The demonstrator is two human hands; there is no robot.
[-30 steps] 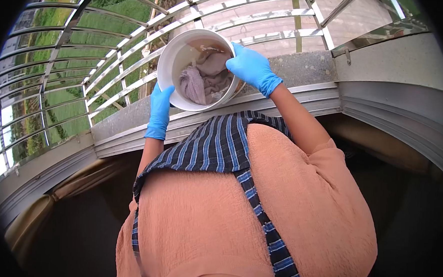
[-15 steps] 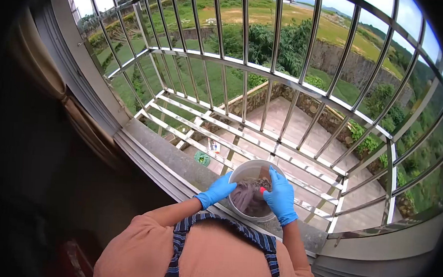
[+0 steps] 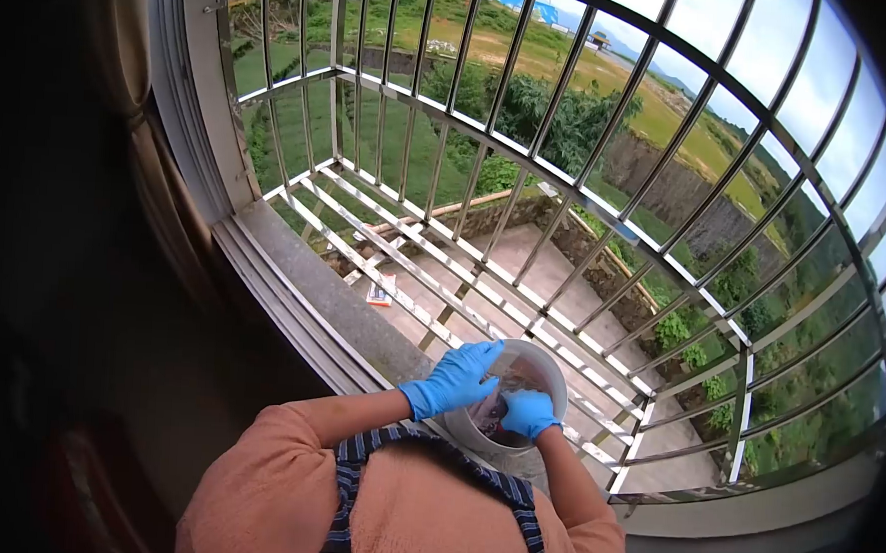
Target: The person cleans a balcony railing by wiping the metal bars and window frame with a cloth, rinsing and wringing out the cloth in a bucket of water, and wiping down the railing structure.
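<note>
The window grille (image 3: 528, 181) projects past the stone sill (image 3: 361, 317), with open gaps between its bars. The white bucket (image 3: 548, 367) stands on the sill at the grille floor; a push can tip it outward. The left hand (image 3: 458, 377) lies spread over the rim. The right hand (image 3: 529, 413) is closed on the wet cloth (image 3: 491, 411) inside, which can slip.
</note>
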